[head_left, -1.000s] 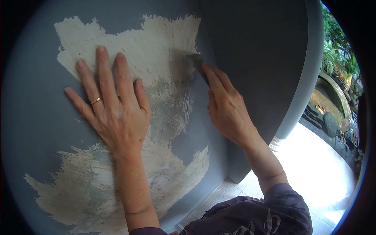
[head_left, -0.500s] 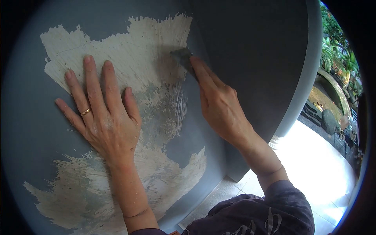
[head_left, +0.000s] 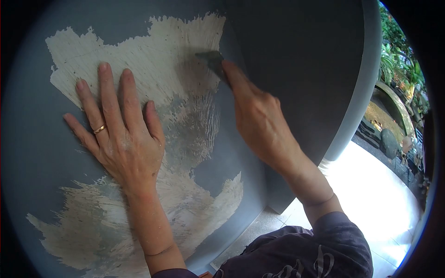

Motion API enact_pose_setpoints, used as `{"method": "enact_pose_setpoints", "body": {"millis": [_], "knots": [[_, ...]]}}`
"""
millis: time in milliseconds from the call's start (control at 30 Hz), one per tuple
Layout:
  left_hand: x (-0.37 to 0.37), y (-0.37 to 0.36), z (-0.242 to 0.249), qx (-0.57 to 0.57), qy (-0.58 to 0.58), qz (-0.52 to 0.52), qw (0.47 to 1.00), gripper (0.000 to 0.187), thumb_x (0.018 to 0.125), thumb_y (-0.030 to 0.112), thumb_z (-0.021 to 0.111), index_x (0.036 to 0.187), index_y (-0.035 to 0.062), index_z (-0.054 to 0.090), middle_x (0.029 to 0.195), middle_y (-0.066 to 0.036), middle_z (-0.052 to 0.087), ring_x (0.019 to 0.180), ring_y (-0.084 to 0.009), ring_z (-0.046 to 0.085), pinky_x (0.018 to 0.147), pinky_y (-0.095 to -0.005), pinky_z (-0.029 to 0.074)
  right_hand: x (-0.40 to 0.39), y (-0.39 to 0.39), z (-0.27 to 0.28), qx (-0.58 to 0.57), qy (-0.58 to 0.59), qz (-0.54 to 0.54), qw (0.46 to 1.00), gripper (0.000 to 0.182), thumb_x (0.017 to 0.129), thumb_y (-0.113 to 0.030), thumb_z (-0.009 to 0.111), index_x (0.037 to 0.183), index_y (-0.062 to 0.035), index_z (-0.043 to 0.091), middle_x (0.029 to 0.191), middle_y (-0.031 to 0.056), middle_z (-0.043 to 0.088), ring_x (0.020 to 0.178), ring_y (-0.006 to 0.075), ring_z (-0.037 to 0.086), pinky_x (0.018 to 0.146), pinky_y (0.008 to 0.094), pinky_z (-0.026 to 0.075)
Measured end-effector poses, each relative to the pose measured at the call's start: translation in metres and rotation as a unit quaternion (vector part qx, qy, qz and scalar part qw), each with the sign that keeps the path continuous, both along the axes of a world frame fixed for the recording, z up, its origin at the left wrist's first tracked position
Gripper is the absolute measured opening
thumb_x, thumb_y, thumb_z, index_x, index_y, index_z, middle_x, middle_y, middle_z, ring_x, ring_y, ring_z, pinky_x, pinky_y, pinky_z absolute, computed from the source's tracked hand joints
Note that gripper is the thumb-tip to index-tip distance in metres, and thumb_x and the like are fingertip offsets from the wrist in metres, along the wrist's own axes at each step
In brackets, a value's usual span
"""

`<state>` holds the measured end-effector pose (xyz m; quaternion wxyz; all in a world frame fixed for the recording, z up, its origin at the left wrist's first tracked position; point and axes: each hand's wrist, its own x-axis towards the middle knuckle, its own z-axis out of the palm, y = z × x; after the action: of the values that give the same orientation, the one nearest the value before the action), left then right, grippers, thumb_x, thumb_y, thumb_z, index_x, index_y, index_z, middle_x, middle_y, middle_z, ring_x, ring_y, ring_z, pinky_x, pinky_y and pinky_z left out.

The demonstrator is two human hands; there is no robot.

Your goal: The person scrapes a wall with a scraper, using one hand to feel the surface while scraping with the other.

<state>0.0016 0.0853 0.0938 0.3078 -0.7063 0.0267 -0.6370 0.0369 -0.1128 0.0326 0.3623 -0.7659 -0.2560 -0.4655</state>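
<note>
My left hand [head_left: 127, 136] lies flat with spread fingers on a grey wall [head_left: 32, 139], over a pale, rough patch [head_left: 143, 55] where the grey coat is gone. A ring [head_left: 99, 129] is on one of its fingers. My right hand [head_left: 259, 116] is wrapped round a scraper [head_left: 214, 61], whose blade is at the right part of the pale patch. The scraper's handle is mostly hidden in the hand. Below the left hand, a second scraped area [head_left: 185, 204] shows streaks of white and grey.
A dark grey side wall [head_left: 306, 69] meets the scraped wall at a corner and ends in a lighter rounded edge [head_left: 359, 97]. Bright floor tiles [head_left: 371, 194] lie at the lower right. Plants [head_left: 394, 60] and stones stand beyond.
My right hand and the scraper have shifted slightly left and up over the pale patch. My left hand stays flat in the same place, while the whole view has moved slightly.
</note>
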Motion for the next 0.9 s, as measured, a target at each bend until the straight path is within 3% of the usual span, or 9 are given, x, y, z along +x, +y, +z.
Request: {"method": "enact_pose_setpoints", "body": {"millis": [100,200,300,400,500,700,800,900], "knots": [[0.000,0.000,0.000,-0.004,0.000,0.000,1.000,0.042,0.092,0.043,0.050,0.129,0.0242,0.058,0.144,0.000,0.047,0.138,-0.0272,0.035,0.116,-0.0540,0.016,0.003,0.002,0.006,0.055,0.026,-0.015,0.998,0.042,0.089,0.007,0.046,0.130,0.0032,0.046,0.099,0.0291,0.065,0.087,0.0440,0.066,0.069,0.0469,0.056],[-0.001,0.000,0.000,-0.002,0.002,-0.007,1.000,0.041,0.092,0.043,0.049,0.128,0.0239,0.059,0.144,0.000,0.047,0.139,-0.0271,0.034,0.116,-0.0537,0.016,0.004,-0.005,0.013,0.063,0.037,0.002,0.997,0.044,0.088,0.008,0.046,0.132,0.0033,0.045,0.096,0.0301,0.065,0.086,0.0440,0.066,0.068,0.0475,0.055],[0.000,-0.001,0.000,-0.004,0.003,-0.014,1.000,0.041,0.092,0.042,0.049,0.127,0.0233,0.060,0.143,-0.001,0.048,0.138,-0.0274,0.035,0.116,-0.0536,0.015,0.002,0.001,0.005,0.028,0.016,-0.002,0.999,0.050,0.080,0.013,0.040,0.129,0.0090,0.040,0.120,0.0346,0.054,0.092,0.0519,0.060,0.074,0.0505,0.057],[0.000,0.000,0.000,-0.008,0.005,-0.028,1.000,0.041,0.092,0.043,0.049,0.126,0.0225,0.060,0.143,-0.001,0.048,0.138,-0.0277,0.035,0.116,-0.0532,0.015,0.007,0.011,-0.003,0.032,-0.029,-0.041,0.998,0.049,0.080,0.013,0.040,0.129,0.0089,0.041,0.119,0.0349,0.054,0.091,0.0522,0.060,0.076,0.0508,0.057],[-0.002,0.000,0.000,-0.006,0.012,-0.026,1.000,0.041,0.092,0.042,0.049,0.126,0.0221,0.060,0.143,-0.001,0.047,0.139,-0.0280,0.034,0.117,-0.0529,0.014,0.013,-0.006,0.020,0.060,0.059,0.012,0.996,0.051,0.080,0.013,0.040,0.131,0.0084,0.040,0.122,0.0349,0.053,0.092,0.0524,0.060,0.077,0.0507,0.056],[-0.002,-0.001,-0.001,-0.013,0.014,-0.033,0.999,0.041,0.092,0.042,0.050,0.126,0.0214,0.061,0.143,-0.001,0.047,0.139,-0.0284,0.034,0.117,-0.0528,0.014,0.004,0.008,-0.004,0.021,-0.009,-0.044,0.999,0.048,0.082,0.012,0.038,0.129,0.0051,0.043,0.116,0.0329,0.057,0.091,0.0521,0.060,0.076,0.0508,0.056],[-0.002,-0.001,-0.001,-0.012,0.017,-0.031,0.999,0.041,0.091,0.041,0.051,0.126,0.0215,0.061,0.144,-0.001,0.047,0.139,-0.0283,0.033,0.117,-0.0528,0.013,0.013,-0.002,0.007,0.039,-0.002,-0.022,0.999,0.049,0.082,0.012,0.038,0.130,0.0045,0.043,0.119,0.0328,0.056,0.093,0.0518,0.060,0.077,0.0514,0.056],[-0.002,0.000,-0.001,-0.009,0.015,-0.034,0.999,0.041,0.091,0.041,0.051,0.126,0.0215,0.060,0.144,-0.002,0.046,0.139,-0.0285,0.033,0.117,-0.0527,0.013,0.012,-0.006,0.027,0.066,0.048,-0.047,0.996,0.036,0.092,0.001,0.045,0.128,0.0043,0.050,0.099,0.0295,0.064,0.087,0.0395,0.067,0.070,0.0434,0.057]]}}
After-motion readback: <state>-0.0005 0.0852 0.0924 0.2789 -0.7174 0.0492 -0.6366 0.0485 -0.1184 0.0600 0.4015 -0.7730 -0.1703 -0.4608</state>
